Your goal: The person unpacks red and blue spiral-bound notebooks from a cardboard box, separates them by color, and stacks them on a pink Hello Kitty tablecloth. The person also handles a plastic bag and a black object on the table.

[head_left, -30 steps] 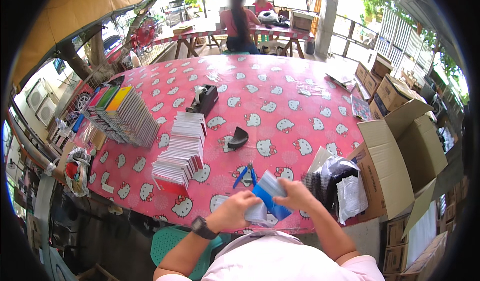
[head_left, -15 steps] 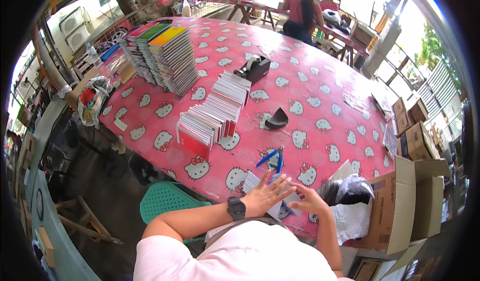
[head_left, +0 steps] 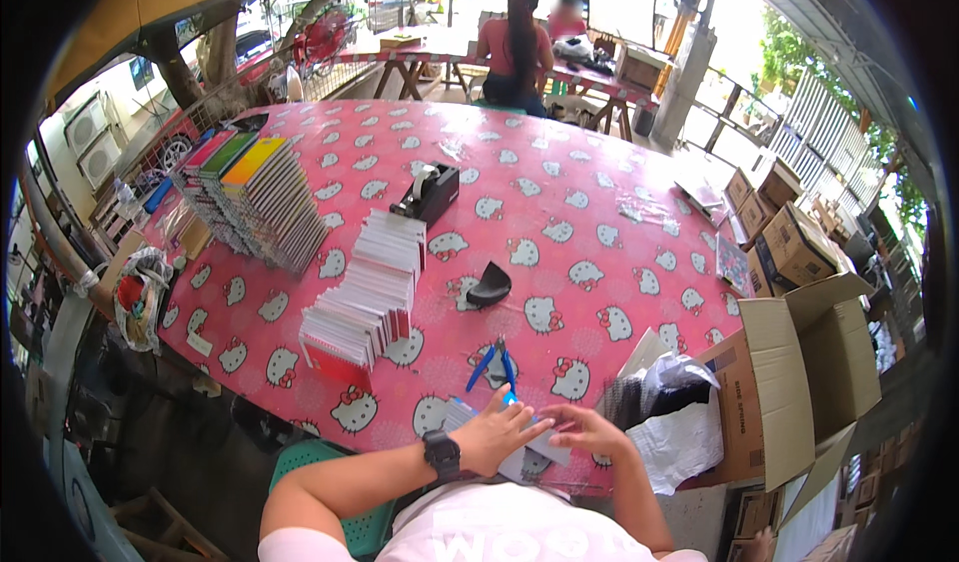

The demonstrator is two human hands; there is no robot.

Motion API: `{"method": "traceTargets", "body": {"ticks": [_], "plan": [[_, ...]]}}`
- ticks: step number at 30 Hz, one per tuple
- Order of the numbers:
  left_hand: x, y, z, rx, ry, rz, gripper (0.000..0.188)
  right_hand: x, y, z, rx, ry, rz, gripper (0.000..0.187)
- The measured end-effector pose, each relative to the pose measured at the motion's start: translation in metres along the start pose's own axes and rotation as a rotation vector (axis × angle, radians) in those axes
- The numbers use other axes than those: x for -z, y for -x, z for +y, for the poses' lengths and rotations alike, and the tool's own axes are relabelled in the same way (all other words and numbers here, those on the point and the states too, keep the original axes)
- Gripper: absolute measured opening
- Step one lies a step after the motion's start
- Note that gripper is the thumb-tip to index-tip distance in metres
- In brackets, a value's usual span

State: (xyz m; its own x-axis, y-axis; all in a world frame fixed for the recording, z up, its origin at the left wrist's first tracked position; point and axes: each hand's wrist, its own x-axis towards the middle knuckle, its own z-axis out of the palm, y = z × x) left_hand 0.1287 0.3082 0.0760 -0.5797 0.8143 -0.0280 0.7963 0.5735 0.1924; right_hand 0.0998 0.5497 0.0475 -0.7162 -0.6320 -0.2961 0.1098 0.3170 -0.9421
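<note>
Stretched almost flat, my left hand [head_left: 496, 438] lies palm down over thin white paper pieces [head_left: 460, 414], a dark watch on its wrist. My right hand [head_left: 591, 432] curls its thumb and fingers around the edge of a white sheet [head_left: 553, 450] close to the left fingertips. Whether it is a loose sheet or part of a booklet I cannot tell. Just beyond my fingers lie blue-handled cutting pliers [head_left: 491, 366]. Farther left, a long row of small notebooks [head_left: 360, 307] with white page edges and red covers stands on the table.
Tall stacks of spiral notebooks [head_left: 265, 202] rise at the left. A black tape dispenser [head_left: 428, 194] and a black curved piece [head_left: 489, 286] sit on the pink patterned tablecloth [head_left: 589, 227]. Plastic wrapping [head_left: 679, 432] and an open carton [head_left: 779, 392] are at the right. Two people sit beyond.
The view has tilted up and turned right, shifting the table left and down in the picture. Both hands stay together over the paper; the fingers have moved only slightly.
</note>
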Motion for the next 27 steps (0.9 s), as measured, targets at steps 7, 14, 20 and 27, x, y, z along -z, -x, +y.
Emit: {"method": "traceTargets", "body": {"ticks": [7,14,20,27], "plan": [[0.031,0.015,-0.002,0.144,0.231,0.095,0.104,0.016,-0.003,0.003,0.08,-0.229,0.322,0.036],[0.041,0.051,-0.031,0.441,1.372,0.508,0.108,-0.017,-0.101,-0.015,0.244,0.588,0.58,0.031],[0.036,0.073,-0.045,0.554,1.447,0.586,0.114,0.001,-0.159,0.008,0.204,0.767,0.592,0.024],[0.051,0.046,-0.049,0.497,0.569,0.496,0.105,0.094,-0.115,-0.012,0.143,0.687,0.777,0.051]]}}
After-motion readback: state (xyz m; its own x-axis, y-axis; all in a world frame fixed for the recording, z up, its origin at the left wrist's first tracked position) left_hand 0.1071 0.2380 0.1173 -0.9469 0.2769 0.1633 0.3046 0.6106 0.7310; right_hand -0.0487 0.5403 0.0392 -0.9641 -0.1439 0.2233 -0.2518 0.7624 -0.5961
